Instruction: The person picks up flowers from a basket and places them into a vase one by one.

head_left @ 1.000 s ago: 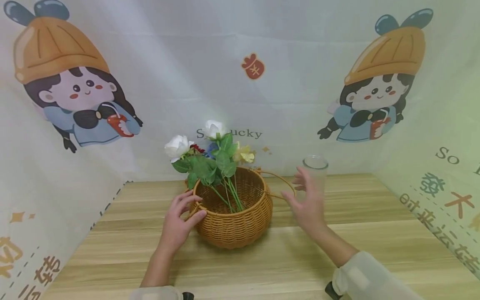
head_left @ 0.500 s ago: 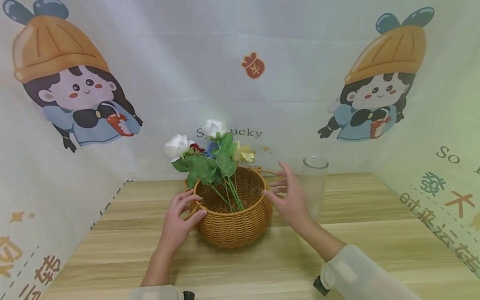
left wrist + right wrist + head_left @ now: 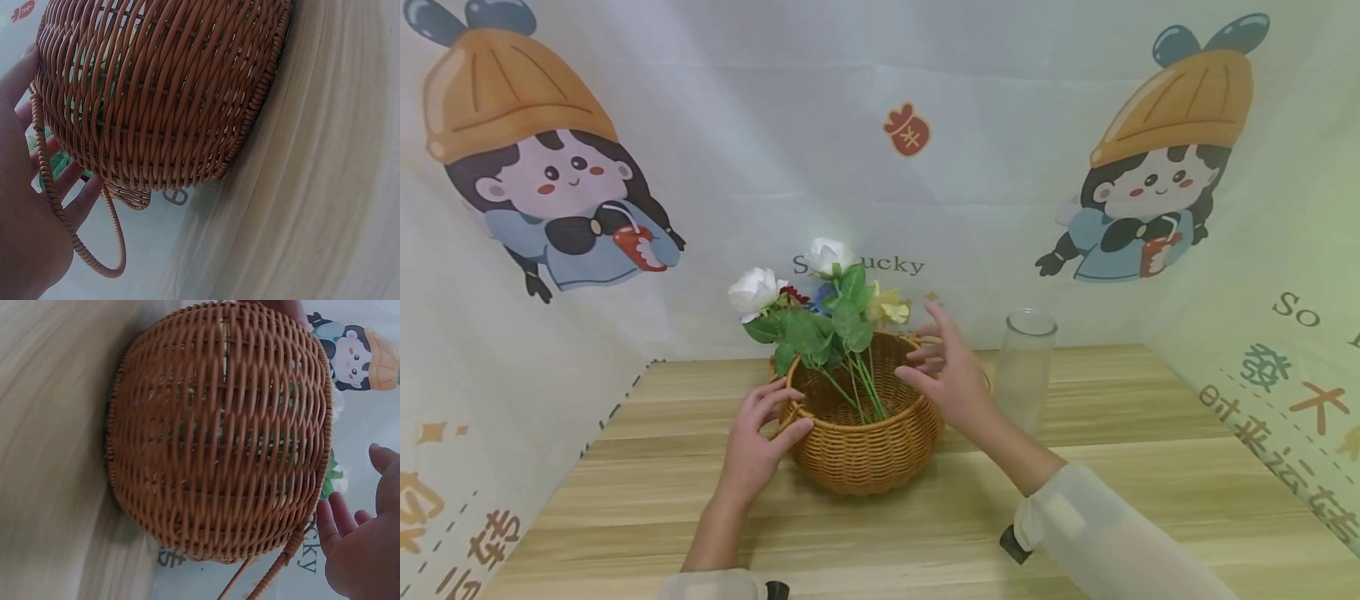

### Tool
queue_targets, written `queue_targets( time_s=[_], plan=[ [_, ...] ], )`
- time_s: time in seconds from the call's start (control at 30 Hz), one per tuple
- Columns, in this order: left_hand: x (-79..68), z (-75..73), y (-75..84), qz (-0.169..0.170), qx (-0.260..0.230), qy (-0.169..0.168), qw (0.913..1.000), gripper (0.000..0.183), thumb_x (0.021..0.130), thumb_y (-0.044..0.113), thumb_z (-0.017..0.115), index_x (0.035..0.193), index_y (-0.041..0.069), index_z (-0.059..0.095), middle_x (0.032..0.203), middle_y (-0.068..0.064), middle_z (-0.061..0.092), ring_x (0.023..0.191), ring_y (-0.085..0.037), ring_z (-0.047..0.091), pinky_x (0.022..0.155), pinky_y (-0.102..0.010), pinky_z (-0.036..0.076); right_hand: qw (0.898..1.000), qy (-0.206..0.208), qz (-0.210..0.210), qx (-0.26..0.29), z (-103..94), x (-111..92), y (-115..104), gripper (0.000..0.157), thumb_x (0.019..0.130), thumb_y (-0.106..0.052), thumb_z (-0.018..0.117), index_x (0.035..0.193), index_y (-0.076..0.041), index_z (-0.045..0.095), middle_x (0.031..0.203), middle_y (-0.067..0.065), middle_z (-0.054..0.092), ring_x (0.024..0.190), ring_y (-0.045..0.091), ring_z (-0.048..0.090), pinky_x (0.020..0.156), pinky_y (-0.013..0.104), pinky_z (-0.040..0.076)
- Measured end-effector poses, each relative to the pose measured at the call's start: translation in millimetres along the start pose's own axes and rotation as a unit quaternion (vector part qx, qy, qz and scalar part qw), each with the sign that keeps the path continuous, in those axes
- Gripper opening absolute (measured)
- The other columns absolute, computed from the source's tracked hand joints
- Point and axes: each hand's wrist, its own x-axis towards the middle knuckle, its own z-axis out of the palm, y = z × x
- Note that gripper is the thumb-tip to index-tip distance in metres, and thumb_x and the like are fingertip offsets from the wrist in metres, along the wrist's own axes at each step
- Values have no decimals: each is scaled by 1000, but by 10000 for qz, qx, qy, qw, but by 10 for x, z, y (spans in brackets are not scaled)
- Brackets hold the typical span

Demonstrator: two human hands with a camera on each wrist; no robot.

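Note:
A brown wicker basket stands on the table in the head view. Inside it lean artificial flowers, with white, yellow, red and blue blooms and green stems. My left hand touches the basket's left rim with its thumb and fingertips; in the left wrist view a looped handle hangs across the palm. Above the basket's right rim, my right hand is held with loosely spread fingers and grips nothing. The right wrist view also shows the right hand apart from the wicker wall.
A tall clear glass vase stands behind and to the right of my right hand. The wooden table is bordered by pale printed cloth at the back and sides.
My right hand has moved left from near the glass vase to the basket's right rim. The left hand, basket and flowers have stayed in place.

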Motion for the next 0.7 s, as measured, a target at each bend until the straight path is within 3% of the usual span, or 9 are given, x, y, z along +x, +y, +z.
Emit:
queue_targets(
  time_s=[0.33, 0.5, 0.7],
  plan=[
    [7, 15, -24, 126, -63, 36, 9999, 30, 84, 13, 77, 111, 6, 67, 136, -10, 49, 125, -26, 46, 92, -44, 46, 9994, -195, -92, 261, 172, 181, -145, 86, 86, -7, 74, 154, -23, 24, 129, 13, 51, 99, 28, 63, 79, 36, 55],
    [2, 9, -20, 91, -42, 57, 9999, 30, 84, 13, 78, 111, 7, 67, 136, -10, 49, 125, -25, 46, 93, -43, 45, 9995, -284, 74, 135, 273, 277, -159, 87, 85, -9, 76, 154, -23, 24, 127, 10, 52, 99, 24, 63, 80, 32, 55],
    [8, 24, -31, 261, -67, 145, 9995, 28, 83, 11, 78, 108, 8, 68, 134, -11, 51, 127, -25, 45, 91, -44, 46, 9981, -464, 336, -234, 337, 333, -71, 85, 85, -9, 76, 153, -18, 26, 129, 18, 53, 102, 29, 62, 84, 37, 53]
  ],
)
